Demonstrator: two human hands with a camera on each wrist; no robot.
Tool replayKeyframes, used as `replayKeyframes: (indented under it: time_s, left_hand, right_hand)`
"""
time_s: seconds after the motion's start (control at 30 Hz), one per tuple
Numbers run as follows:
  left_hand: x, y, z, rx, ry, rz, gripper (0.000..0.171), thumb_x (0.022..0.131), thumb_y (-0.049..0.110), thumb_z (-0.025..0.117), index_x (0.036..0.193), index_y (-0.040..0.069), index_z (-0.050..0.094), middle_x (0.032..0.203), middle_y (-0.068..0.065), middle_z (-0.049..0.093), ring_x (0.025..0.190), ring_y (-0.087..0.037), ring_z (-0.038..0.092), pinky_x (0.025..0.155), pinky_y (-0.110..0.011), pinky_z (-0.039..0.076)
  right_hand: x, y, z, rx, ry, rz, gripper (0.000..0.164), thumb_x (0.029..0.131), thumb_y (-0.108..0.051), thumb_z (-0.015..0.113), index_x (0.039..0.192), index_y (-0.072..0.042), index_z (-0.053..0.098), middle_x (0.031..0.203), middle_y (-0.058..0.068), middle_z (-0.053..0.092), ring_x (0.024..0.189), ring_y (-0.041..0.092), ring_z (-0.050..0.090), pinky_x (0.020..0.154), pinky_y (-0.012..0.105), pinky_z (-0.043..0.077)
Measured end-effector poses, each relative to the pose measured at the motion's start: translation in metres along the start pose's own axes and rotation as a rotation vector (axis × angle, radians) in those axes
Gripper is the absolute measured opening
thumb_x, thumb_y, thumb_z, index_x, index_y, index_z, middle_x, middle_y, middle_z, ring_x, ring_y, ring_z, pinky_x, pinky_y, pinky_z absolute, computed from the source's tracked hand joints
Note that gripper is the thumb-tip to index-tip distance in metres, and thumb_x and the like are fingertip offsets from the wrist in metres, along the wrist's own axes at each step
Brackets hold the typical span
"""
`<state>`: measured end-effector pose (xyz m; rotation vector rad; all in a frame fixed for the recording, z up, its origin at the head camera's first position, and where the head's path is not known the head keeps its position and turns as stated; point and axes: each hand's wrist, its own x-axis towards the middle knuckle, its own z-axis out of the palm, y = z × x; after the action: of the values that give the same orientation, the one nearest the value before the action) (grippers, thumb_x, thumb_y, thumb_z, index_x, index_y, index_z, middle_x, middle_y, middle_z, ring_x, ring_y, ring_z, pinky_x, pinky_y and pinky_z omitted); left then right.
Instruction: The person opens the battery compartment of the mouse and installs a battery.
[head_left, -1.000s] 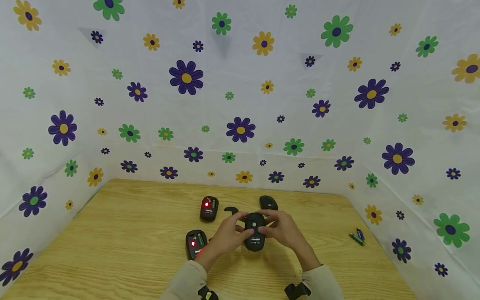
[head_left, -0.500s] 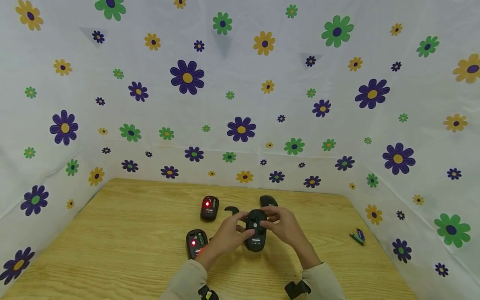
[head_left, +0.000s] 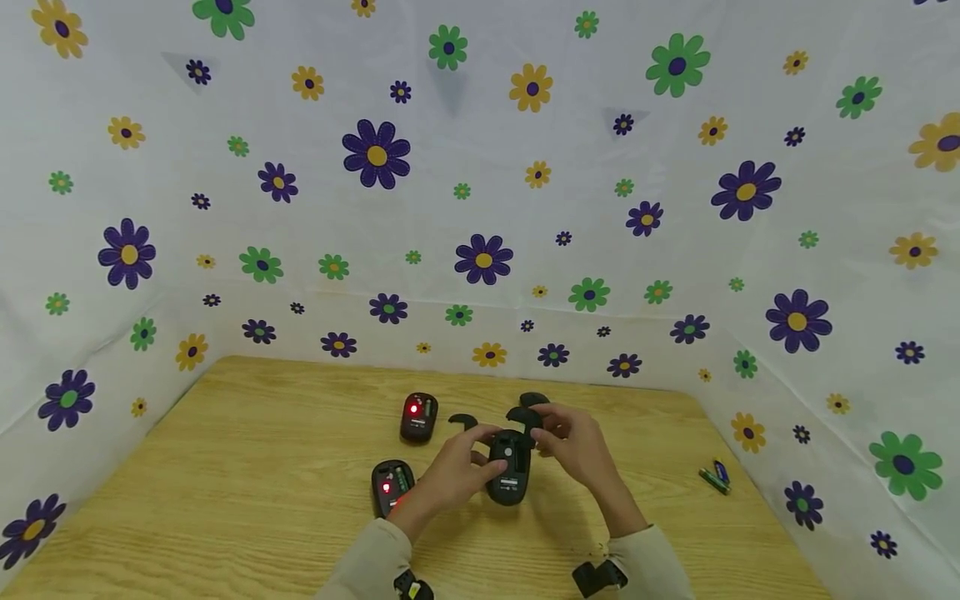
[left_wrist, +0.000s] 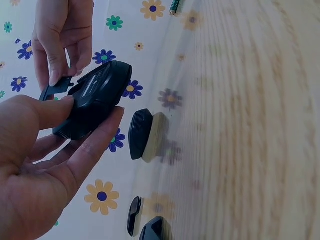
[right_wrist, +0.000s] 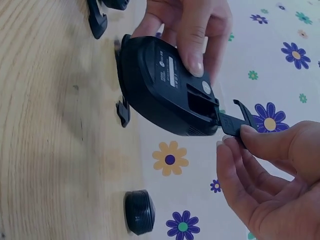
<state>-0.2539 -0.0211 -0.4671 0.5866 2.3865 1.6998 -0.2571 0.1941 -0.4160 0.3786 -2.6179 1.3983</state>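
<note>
My left hand [head_left: 459,471] grips a black computer mouse [head_left: 508,490], its underside turned up toward me, thumb across the label side. At the mouse's far end, my right hand [head_left: 579,446] pinches a curved black battery cover [head_left: 525,415] between thumb and fingers. In the right wrist view the mouse's battery slot [right_wrist: 200,105] lies uncovered, and the hooked cover [right_wrist: 232,124] is right at the slot's end. The left wrist view shows the mouse [left_wrist: 102,100] raised above the table, with the cover [left_wrist: 59,89] beside it.
Two upturned mice glow red at left, one farther back [head_left: 417,427] and one nearer [head_left: 384,498], partly behind the left forearm. A loose cover [head_left: 462,419] and another mouse [head_left: 533,399] lie beyond the hands. Two batteries [head_left: 714,480] sit at the right edge.
The cover has come away from the mouse's underside, exposing the battery slot. My right hand has drawn it outward past the far end; the left hand keeps its grip.
</note>
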Motion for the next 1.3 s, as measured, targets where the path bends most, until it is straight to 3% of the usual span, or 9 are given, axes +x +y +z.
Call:
replayKeyframes:
  time_s: [0.2, 0.4, 0.63, 0.97, 1.3]
  left_hand:
    - [-0.001, -0.004, -0.005, -0.005, 0.010, -0.010, 0.048, 0.100, 0.017, 0.070, 0.145, 0.016, 0.056, 0.136, -0.014, 0.058, 0.105, -0.022, 0.070, 0.072, -0.031, 0.065]
    - [-0.004, -0.003, -0.010, 0.011, 0.011, 0.008, 0.049, 0.099, 0.014, 0.070, 0.145, 0.011, 0.055, 0.136, -0.017, 0.059, 0.103, -0.023, 0.071, 0.070, -0.027, 0.065]
    - [-0.004, -0.002, -0.012, 0.038, 0.021, -0.003, 0.049, 0.099, 0.014, 0.070, 0.145, 0.011, 0.055, 0.137, -0.017, 0.059, 0.104, -0.024, 0.071, 0.070, -0.027, 0.064]
    - [-0.004, -0.004, -0.011, 0.025, 0.015, 0.007, 0.049, 0.099, 0.012, 0.070, 0.145, 0.010, 0.055, 0.137, -0.018, 0.058, 0.103, -0.024, 0.071, 0.068, -0.026, 0.065]
    - [-0.005, -0.003, -0.011, 0.030, 0.013, 0.000, 0.047, 0.099, 0.011, 0.070, 0.144, 0.009, 0.056, 0.135, -0.018, 0.059, 0.103, -0.024, 0.071, 0.067, -0.027, 0.064]
  right_hand:
    - [-0.002, 0.003, -0.011, -0.008, -0.038, 0.029, 0.034, 0.095, 0.003, 0.069, 0.128, -0.001, 0.068, 0.095, 0.019, 0.070, 0.074, 0.023, 0.073, 0.066, 0.028, 0.065]
    - [-0.006, 0.011, -0.026, -0.029, -0.058, 0.086, 0.037, 0.096, 0.005, 0.066, 0.132, -0.003, 0.066, 0.096, 0.018, 0.070, 0.072, 0.021, 0.073, 0.069, 0.035, 0.067]
    - [-0.014, 0.023, -0.044, -0.066, -0.088, 0.145, 0.040, 0.097, 0.007, 0.063, 0.136, 0.003, 0.062, 0.098, 0.019, 0.067, 0.074, 0.024, 0.074, 0.069, 0.040, 0.067]
    - [-0.025, 0.044, -0.064, -0.147, -0.186, 0.211, 0.032, 0.092, 0.011, 0.065, 0.124, 0.007, 0.064, 0.093, 0.019, 0.070, 0.063, 0.019, 0.069, 0.059, 0.035, 0.065]
    - [-0.037, 0.066, -0.081, -0.187, -0.309, 0.293, 0.028, 0.090, 0.012, 0.068, 0.117, 0.007, 0.065, 0.087, 0.015, 0.067, 0.059, 0.020, 0.067, 0.058, 0.038, 0.064]
